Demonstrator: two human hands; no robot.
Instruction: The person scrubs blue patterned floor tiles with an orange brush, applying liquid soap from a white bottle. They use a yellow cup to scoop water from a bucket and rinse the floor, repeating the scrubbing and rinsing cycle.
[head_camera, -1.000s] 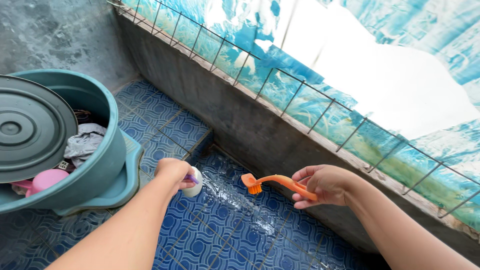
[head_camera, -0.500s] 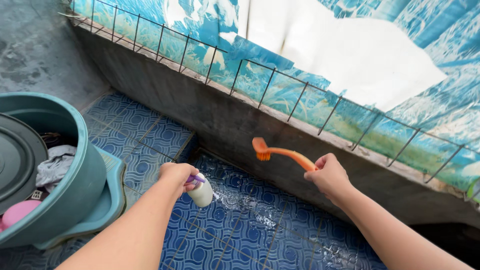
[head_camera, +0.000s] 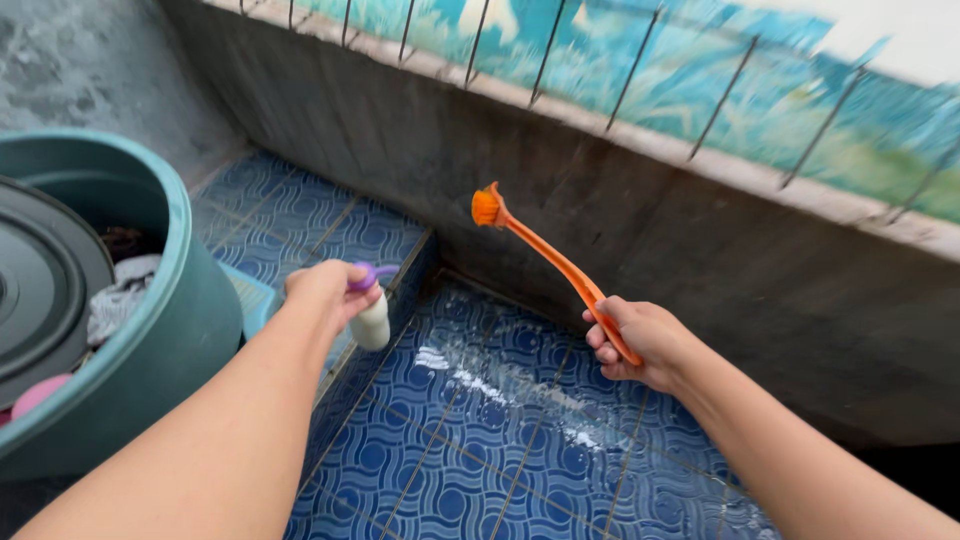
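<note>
Our right hand (head_camera: 635, 340) has its fingers curled tight round the lower end of the orange brush (head_camera: 545, 255); the handle slants up and to the left from the fist, and the bristle head hangs in the air close to the grey concrete wall (head_camera: 600, 200), whether touching it we cannot tell; our left hand (head_camera: 320, 290) is wrapped over the top of a small white bottle (head_camera: 372, 322) with a purple cap (head_camera: 362, 275), fingers closed on it, the bottle pointing down above the step in the blue patterned tiles (head_camera: 480, 450); a wet, whitish streak (head_camera: 500, 385) runs across the tiles between our two hands; to the left stands a teal tub (head_camera: 170, 330) holding a dark round lid (head_camera: 45, 285), some grey cloth (head_camera: 115, 300) and something pink (head_camera: 40, 392); above the wall runs a wire fence (head_camera: 640, 90).
</note>
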